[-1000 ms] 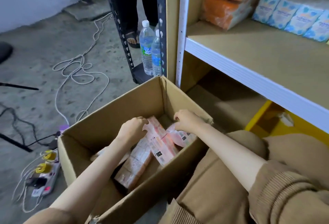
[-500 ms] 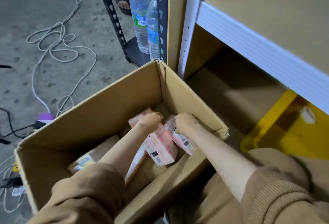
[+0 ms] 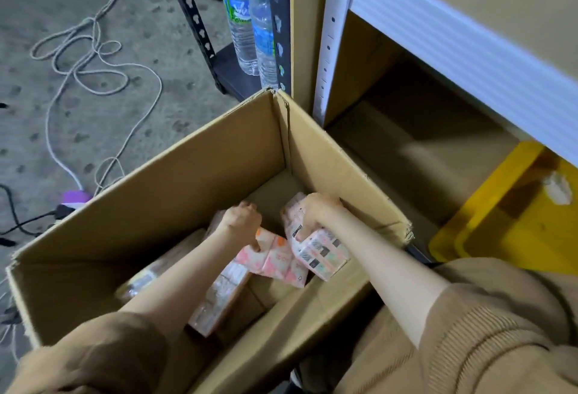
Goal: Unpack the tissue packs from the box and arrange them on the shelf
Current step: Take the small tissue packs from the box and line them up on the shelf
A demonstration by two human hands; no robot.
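Both hands are down inside the open cardboard box [image 3: 175, 193], which sits on the concrete floor [image 3: 93, 131] right against the shelf [image 3: 463, 49] upright.

Left hand [image 3: 240, 224]: fingers curled closed around the top end of a pink tissue pack [image 3: 275, 260], thumb on its near face. The pack sits tilted in the middle of the box, resting partly on another pack.

Right hand [image 3: 316, 215]: fingers wrapped tight over a second tissue pack [image 3: 322, 249] with pink and pale-green print and barcodes showing. It sits at the right side of the box, near the right wall and touching the first pack.

Also in the box: a long pink pack [image 3: 219, 296] lying flat under the left forearm, and a yellowish pack [image 3: 137, 284] near the left wall, partly hidden by the arm. Exact count of packs in the box not readable.

Brown sleeves [image 3: 488, 337] pushed up on both arms.

Shelf board above is tan with a white front edge; lower bay holds a yellow bin [image 3: 513, 206] at right. Two water bottles [image 3: 247, 18] stand on a black rack [image 3: 194, 27] behind the box. White cable [image 3: 90, 49] is looped on the floor at left, with a purple plug [image 3: 73, 198] just beside the box's left corner.
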